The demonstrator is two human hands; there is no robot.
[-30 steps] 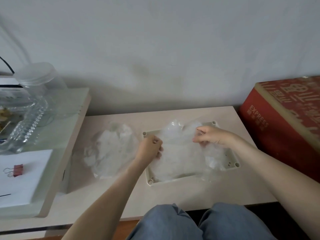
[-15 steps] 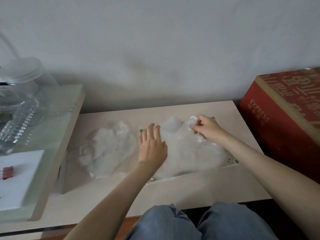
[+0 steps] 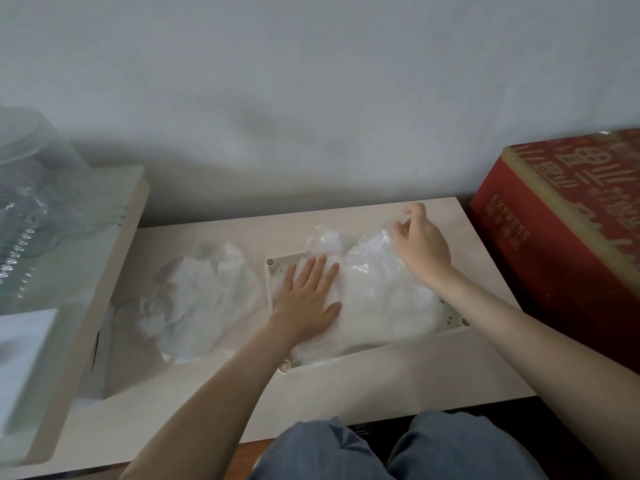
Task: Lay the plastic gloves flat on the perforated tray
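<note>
1. The fingers (image 3: pixel 320 268) of the left hand (image 3: pixel 308 299) are held straight and slightly spread, pressed flat on the plastic gloves (image 3: pixel 381 296). The fingers (image 3: pixel 401 230) of the right hand (image 3: pixel 424 244) are curled, and an edge of the clear film is pinched between them.
2. The pale table (image 3: pixel 346 393) is seen across the lower half of the view.
3. A red box (image 3: pixel 571 237) printed "EXPRESS" is placed at 3 o'clock from the table.
4. A glass-topped shelf (image 3: pixel 69 254) is set at 9 o'clock.
5. The perforated tray (image 3: pixel 457 322) is laid on the table and is largely covered by the plastic gloves, which are spread past its 12 o'clock edge.
6. A crumpled heap of clear film (image 3: pixel 204 299) is left just beside the tray at 9 o'clock.
7. A blurred clear jar (image 3: pixel 31 161) is stood on the shelf.
8. The left hand is placed on the tray's 9 o'clock side, the right hand at its 1 o'clock corner.
</note>
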